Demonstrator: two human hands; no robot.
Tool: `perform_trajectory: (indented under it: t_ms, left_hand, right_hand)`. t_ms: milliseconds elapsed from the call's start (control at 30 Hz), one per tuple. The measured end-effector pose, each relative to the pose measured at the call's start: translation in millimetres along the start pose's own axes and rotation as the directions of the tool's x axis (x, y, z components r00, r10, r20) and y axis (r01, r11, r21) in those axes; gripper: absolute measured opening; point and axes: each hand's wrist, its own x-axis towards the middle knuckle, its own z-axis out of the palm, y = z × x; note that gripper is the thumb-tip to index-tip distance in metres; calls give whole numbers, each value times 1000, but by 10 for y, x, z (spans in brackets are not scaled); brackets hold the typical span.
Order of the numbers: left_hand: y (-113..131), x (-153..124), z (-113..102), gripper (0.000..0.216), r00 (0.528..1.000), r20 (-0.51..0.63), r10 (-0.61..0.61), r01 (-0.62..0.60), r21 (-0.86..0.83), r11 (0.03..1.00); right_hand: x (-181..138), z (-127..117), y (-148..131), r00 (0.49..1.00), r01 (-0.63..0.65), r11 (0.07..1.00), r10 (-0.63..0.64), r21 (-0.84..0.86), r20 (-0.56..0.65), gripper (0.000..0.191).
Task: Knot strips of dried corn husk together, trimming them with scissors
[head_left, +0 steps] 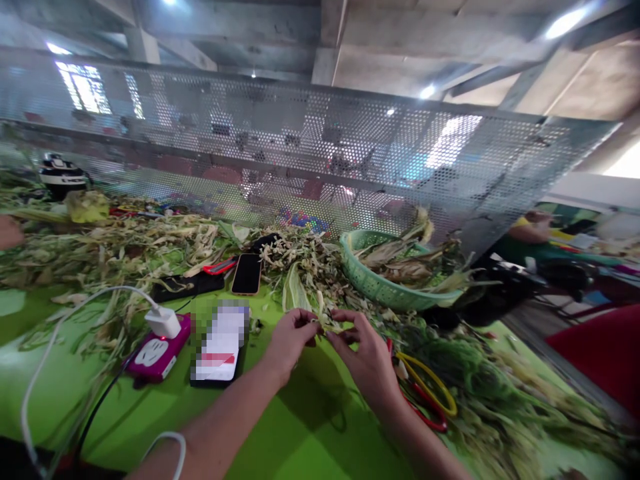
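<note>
My left hand (289,339) and my right hand (363,350) meet above the green table (300,433), fingers pinched together on a pale strip of dried corn husk (326,322) between them. The strip runs back into a heap of husks (305,267) just beyond my fingers. Both hands are closed on the strip.
A green basket (380,283) full of husks stands to the right. Phones (247,273) lie behind, a pink power strip (156,353) with a white charger at the left. Scissors with yellow and red handles (427,393) lie by my right wrist. A perforated metal screen (320,153) backs the table.
</note>
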Motion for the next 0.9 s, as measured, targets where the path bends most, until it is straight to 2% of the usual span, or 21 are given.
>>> perform_trajectory:
  t_ms: [67, 167, 367, 500, 633, 733, 900]
  left_hand:
    - [-14, 4, -2, 18, 999, 24, 44, -45, 46, 998]
    - [-44, 12, -7, 18, 993, 75, 94, -100, 74, 992]
    - [-51, -7, -6, 32, 991, 135, 0, 2, -10, 1000]
    - [-16, -30, 2, 35, 992, 115, -59, 66, -56, 996]
    - [-18, -7, -18, 29, 997, 36, -63, 65, -58, 996]
    - [-24, 21, -42, 22, 1000, 2, -7, 7, 12, 1000]
    - [21, 29, -56, 16, 997, -35, 62, -49, 294, 955]
  right_hand:
    - [12, -3, 19, 998, -40, 997, 37, 64, 50, 23]
    - [22, 13, 32, 997, -22, 997, 17, 74, 69, 15]
    - [16, 60, 77, 993, -110, 974, 98, 199, 68, 18]
    - [19, 51, 92, 992, -118, 972, 105, 204, 71, 19]
    - [30, 16, 79, 988, -88, 993, 77, 80, 135, 14]
    - [24, -7, 24, 987, -57, 997, 49, 49, 155, 17]
    - [6, -83, -151, 973, -13, 997, -6, 81, 230, 13]
